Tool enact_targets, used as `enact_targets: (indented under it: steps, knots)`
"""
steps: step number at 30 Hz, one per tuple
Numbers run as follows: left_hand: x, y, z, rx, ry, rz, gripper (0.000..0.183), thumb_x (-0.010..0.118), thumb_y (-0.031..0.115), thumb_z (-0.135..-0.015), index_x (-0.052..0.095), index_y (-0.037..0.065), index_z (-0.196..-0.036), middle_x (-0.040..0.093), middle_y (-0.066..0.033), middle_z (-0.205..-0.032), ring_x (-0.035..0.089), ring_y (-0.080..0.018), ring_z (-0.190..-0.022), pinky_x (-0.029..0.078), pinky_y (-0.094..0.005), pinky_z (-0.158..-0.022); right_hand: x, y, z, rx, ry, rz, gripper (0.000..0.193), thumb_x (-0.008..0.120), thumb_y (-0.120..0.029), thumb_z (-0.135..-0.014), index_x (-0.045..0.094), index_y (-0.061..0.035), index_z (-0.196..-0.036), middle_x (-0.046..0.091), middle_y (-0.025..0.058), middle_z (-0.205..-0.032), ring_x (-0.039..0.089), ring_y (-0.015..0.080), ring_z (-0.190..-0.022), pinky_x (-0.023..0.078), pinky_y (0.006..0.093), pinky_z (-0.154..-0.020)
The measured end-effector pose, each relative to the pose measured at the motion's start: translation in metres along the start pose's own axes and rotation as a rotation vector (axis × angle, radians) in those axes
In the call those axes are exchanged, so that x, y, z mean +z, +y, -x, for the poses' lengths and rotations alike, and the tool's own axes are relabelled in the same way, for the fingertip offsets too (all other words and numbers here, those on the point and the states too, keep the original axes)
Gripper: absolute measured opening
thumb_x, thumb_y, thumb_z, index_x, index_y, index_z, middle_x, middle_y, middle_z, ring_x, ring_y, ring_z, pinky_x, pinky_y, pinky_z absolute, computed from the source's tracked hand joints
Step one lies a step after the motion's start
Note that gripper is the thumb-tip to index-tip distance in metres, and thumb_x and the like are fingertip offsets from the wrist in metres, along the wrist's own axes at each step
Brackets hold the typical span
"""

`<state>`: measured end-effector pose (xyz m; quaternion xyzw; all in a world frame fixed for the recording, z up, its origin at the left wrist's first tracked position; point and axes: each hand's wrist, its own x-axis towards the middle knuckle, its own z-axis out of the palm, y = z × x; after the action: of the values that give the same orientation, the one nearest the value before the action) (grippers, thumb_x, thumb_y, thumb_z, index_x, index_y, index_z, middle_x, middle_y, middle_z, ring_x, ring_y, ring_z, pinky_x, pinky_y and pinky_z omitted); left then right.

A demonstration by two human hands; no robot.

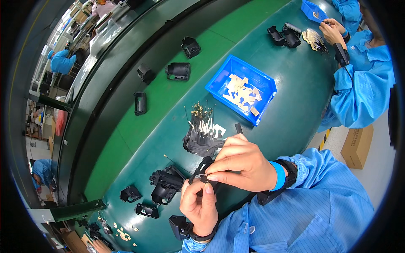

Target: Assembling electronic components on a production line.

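Observation:
Close to my body, both hands meet at a black plastic part (200, 169), probably a housing, though my fingers cover much of it. My left hand (198, 208) grips it from below, thumb up against it. From the right, my right hand (244, 163) pinches at its upper side with thumb and fingertips; a small pale bit shows there. Just beyond lies a heap of flat black strips with thin wires (201, 141), white tabs and gold-coloured tips. Left of my hands, black plastic housings (165, 185) are piled up, a thin wire sticking out.
A blue tray (219, 95) with cream-coloured pieces stands beyond my right hand. Black housings (178, 71) sit on the green belt (139, 122). At the right a co-worker's hands (333, 31) work near another blue tray (311, 9). A cardboard box (357, 145) is on the floor.

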<state>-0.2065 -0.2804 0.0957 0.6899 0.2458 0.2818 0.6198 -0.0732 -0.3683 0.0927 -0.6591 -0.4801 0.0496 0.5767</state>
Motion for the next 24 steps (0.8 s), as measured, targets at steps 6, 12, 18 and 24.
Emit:
enact_targets:
  steps: [6,12,18,24]
  knots:
    - [-0.0015,-0.0006,0.0006,0.019,0.008,0.000,0.010,0.059,0.007,-0.086,0.055,-0.001,-0.081,0.050,-0.0058,-0.079,0.045,-0.0061,-0.057,0.033,-0.0197,-0.048,-0.0021,-0.0011,-0.0006,0.050,-0.009,-0.016,0.018,0.072,-0.017,-0.073,0.068,-0.0087,-0.089,0.061,-0.0012,-0.072,0.052,0.0141,-0.066,0.034,0.0284,-0.067]
    - [-0.0010,0.0015,-0.0005,-0.020,0.000,0.041,0.009,0.059,0.005,-0.086,0.054,-0.001,-0.081,0.049,-0.0050,-0.078,0.044,-0.0054,-0.055,0.033,-0.0193,-0.047,-0.0039,-0.0016,-0.0022,0.077,-0.095,-0.091,0.009,0.069,-0.014,-0.077,0.065,-0.0083,-0.083,0.061,-0.0012,-0.073,0.052,0.0137,-0.068,0.033,0.0288,-0.069]
    - [-0.0040,-0.0011,-0.0003,-0.086,-0.040,0.081,0.012,0.063,0.002,-0.082,0.057,-0.003,-0.091,0.050,-0.0044,-0.082,0.047,-0.0058,-0.061,0.037,-0.0184,-0.053,-0.0043,-0.0016,-0.0034,0.054,-0.095,-0.058,0.004,0.064,-0.011,-0.079,0.061,-0.0087,-0.081,0.060,-0.0003,-0.075,0.051,0.0166,-0.067,0.034,0.0298,-0.069]
    - [0.0033,-0.0016,-0.0018,-0.135,-0.064,0.171,0.043,0.068,-0.003,-0.073,0.050,-0.002,-0.113,0.052,-0.0036,-0.090,0.050,-0.0069,-0.071,0.041,-0.0180,-0.060,-0.0029,0.0017,-0.0040,-0.014,0.085,0.020,0.006,0.064,-0.011,-0.079,0.060,-0.0065,-0.080,0.060,0.0033,-0.075,0.050,0.0200,-0.068,0.036,0.0316,-0.066]
